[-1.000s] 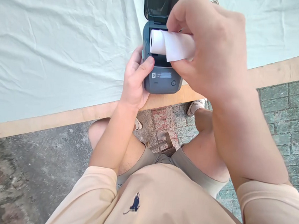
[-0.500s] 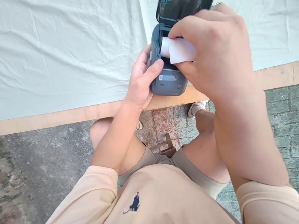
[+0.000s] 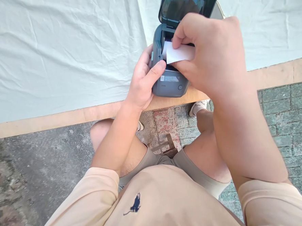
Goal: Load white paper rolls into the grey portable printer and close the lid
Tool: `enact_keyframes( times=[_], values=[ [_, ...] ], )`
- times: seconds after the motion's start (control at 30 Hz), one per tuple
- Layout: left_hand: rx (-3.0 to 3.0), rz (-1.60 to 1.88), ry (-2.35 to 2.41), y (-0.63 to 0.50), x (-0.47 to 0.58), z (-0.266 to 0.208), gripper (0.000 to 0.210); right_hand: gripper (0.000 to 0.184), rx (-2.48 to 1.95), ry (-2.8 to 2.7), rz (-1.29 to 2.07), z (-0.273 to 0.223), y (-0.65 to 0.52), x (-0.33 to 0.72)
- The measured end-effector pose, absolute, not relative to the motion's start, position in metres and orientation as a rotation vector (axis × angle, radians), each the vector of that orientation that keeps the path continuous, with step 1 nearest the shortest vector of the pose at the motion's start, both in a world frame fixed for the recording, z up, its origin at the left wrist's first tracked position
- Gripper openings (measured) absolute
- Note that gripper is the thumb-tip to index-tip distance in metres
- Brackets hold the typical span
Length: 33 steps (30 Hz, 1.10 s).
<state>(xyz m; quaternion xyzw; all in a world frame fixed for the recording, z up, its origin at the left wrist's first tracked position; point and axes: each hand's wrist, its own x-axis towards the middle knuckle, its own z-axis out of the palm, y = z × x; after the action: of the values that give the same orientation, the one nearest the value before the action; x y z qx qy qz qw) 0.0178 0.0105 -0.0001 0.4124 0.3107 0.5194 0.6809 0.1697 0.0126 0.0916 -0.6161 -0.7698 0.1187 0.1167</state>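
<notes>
A dark grey label printer (image 3: pixel 170 87) stands near the table's front edge with its lid (image 3: pixel 186 7) raised. Its front carries a small sticker and a power button. My left hand (image 3: pixel 145 78) grips the printer's left side, thumb over the front rim of the opening. Fingers of my right hand (image 3: pixel 208 51) pinch a white paper roll (image 3: pixel 180 53), which sits partly inside the printer's compartment. A loose flap of the paper lies toward me. The roll's right end is hidden behind my right hand.
A white cloth (image 3: pixel 68 46) with creases covers the table, leaving a bare wooden edge (image 3: pixel 97 113) in front. Part of a pale-rimmed object (image 3: pixel 220 9) shows behind my right hand. Below are my knees, a wooden stool (image 3: pixel 169 146) and brick paving (image 3: pixel 286 107).
My right hand has moved slightly down and left, and the paper roll sits lower in the printer's compartment. My left hand keeps its hold on the printer.
</notes>
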Motion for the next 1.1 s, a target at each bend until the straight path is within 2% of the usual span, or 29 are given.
enact_keyframes(
  times=[0.13, 0.3, 0.43, 0.53, 0.6, 0.67, 0.87, 1.1],
  values=[
    [0.862, 1.163, 0.693, 0.008, 0.019, 0.005, 0.03, 0.025, -1.744, -2.168, 0.244, 0.089, 0.009, 0.17],
    [0.812, 1.181, 0.636, 0.003, 0.019, 0.017, 0.015, 0.029, -1.628, -2.208, 0.129, 0.075, 0.001, 0.168],
    [0.698, 1.111, 0.776, 0.0, 0.019, 0.022, 0.022, 0.042, -1.607, -2.177, 0.006, 0.064, -0.005, 0.164],
    [0.651, 1.036, 0.884, -0.001, 0.019, 0.018, 0.047, 0.046, -1.556, -2.174, -0.051, 0.061, -0.008, 0.162],
    [0.691, 1.023, 0.851, 0.002, 0.019, 0.013, 0.057, 0.045, -1.522, -2.216, -0.036, 0.061, -0.012, 0.161],
    [0.758, 1.03, 0.807, 0.005, 0.019, 0.008, 0.057, 0.043, -1.512, -2.258, 0.012, 0.06, -0.015, 0.161],
    [0.847, 1.136, 0.659, 0.017, 0.016, -0.002, 0.033, 0.039, -1.314, -2.185, 0.017, 0.059, -0.018, 0.168],
    [0.959, 1.152, 0.685, 0.017, 0.015, -0.013, 0.051, 0.024, -1.481, -1.714, 0.032, 0.071, 0.007, 0.194]
  ],
)
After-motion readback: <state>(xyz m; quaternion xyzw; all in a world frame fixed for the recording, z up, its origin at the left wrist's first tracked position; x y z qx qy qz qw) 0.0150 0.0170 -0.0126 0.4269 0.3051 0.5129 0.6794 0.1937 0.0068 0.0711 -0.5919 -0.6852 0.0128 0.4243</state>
